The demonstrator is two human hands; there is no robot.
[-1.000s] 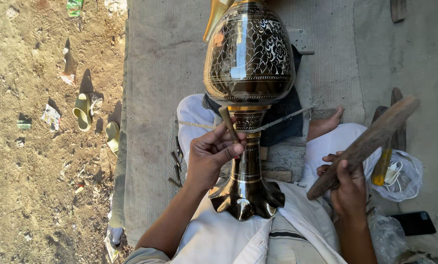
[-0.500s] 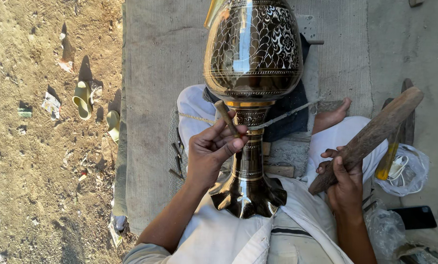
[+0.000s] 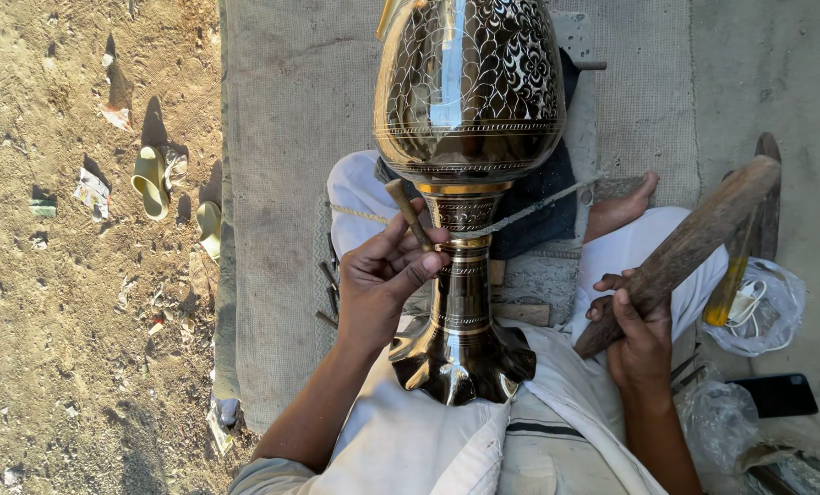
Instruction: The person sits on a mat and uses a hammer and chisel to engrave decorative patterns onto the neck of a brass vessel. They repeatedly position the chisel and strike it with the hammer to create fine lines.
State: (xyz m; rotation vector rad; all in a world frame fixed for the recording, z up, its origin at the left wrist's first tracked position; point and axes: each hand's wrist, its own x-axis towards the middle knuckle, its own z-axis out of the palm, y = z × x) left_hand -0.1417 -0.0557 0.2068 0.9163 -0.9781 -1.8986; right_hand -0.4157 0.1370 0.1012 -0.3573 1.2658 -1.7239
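Chisel point(image 3: 408, 214) pinched in left fingers point(image 3: 419, 266) against vase stem point(image 3: 462, 275).

The tall metal vase point(image 3: 470, 137) is gleaming in dark brass and gold, its bulb carrying engraved leaf-and-scroll patterning in black and silver, with fine banding ringing its stem. The wooden mallet point(image 3: 685, 247) is showing weathered brown, and the small chisel point(image 3: 408, 213) is looking dull tan. The clothing point(image 3: 410, 440) is showing white with 1 dark stripe. The mat point(image 3: 291, 119) is lying grey-beige beside sandy brown ground point(image 3: 62, 348), where 2 pale green sandals point(image 3: 153, 183) are resting.
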